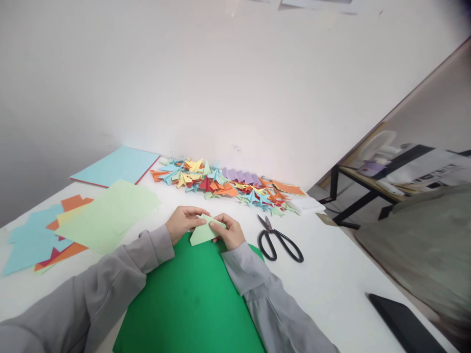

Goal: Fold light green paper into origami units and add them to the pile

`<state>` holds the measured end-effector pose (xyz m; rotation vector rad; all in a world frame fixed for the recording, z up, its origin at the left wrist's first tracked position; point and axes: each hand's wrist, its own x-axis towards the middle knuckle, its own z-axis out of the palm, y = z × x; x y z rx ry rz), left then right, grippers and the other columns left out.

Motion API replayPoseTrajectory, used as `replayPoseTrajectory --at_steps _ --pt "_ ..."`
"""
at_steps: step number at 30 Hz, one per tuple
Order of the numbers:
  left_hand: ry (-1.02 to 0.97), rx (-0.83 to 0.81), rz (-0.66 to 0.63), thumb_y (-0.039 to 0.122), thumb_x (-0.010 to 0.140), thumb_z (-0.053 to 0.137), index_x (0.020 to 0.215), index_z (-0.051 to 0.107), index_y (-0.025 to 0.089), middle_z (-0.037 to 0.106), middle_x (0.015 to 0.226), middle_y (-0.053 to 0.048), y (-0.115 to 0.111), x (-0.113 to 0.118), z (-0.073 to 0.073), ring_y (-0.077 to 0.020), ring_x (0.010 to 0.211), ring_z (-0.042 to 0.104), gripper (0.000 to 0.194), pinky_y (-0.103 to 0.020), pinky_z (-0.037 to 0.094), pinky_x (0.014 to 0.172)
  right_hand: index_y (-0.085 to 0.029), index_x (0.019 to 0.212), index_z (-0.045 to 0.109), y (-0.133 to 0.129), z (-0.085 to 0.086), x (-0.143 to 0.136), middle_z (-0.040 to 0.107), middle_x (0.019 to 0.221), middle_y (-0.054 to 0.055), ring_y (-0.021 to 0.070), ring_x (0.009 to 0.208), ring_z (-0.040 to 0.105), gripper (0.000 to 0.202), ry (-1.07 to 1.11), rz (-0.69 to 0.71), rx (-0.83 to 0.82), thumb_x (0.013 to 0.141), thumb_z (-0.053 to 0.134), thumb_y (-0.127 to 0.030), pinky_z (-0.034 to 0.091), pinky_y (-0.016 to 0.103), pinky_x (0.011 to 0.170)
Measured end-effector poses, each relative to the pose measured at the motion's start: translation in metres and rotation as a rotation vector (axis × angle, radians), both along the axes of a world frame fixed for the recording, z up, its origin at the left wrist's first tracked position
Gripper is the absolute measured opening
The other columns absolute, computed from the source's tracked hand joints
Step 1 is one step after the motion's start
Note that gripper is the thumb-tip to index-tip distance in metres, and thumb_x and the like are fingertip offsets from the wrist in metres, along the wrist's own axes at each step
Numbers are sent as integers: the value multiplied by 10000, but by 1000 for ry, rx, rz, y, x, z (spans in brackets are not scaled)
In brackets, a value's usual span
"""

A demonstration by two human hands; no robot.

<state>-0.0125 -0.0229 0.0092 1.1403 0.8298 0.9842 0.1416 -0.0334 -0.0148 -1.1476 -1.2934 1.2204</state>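
Observation:
A folded piece of light green paper (201, 236) is held up between both hands, above the far edge of a green sheet (191, 294). My left hand (184, 223) pinches its upper left edge. The right side of the paper is gripped by my right hand (228, 232), thumb on top and fingers behind. To the right of my right hand, black-handled scissors (270, 235) lie on the white table with their blades slightly apart.
Many folded paper pieces (206, 181) lie in a heap along the wall. Coloured paper sheets (106, 215) spread over the table's left side, with a light blue sheet (117, 165) behind them. A black phone-like device (405, 321) rests at the lower right edge.

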Motion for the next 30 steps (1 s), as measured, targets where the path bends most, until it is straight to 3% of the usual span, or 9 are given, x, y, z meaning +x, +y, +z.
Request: replayPoseTrajectory --at_steps 8,15,24,30 --pt "19 40 -46 265 518 712 825 633 101 591 562 -5 1 0 0 -86 478 511 357 -197 370 453 -148 582 553 -3 4 -1 522 429 -47 75 340 458 272 25 32 -14 571 662 -396 392 193 321" --pt "-6 -21 -34 285 527 716 884 626 125 615 643 -23 0 0 1 -103 537 544 401 -201 396 474 -152 547 574 -1 5 0 527 397 -42 73 323 452 276 162 42 -77 538 678 -408 375 180 303" --pt "9 27 -59 283 502 729 784 649 104 647 639 -46 -2 0 2 -137 573 576 343 -249 439 542 -150 522 573 -3 9 0 510 385 -44 77 320 444 310 73 111 -61 521 673 -443 371 197 323" --pt "22 45 -63 290 518 722 767 641 112 613 577 -16 -1 0 1 -110 524 548 317 -230 420 509 -152 497 573 -2 6 0 496 368 -39 84 321 429 322 65 112 -81 503 673 -458 343 207 331"
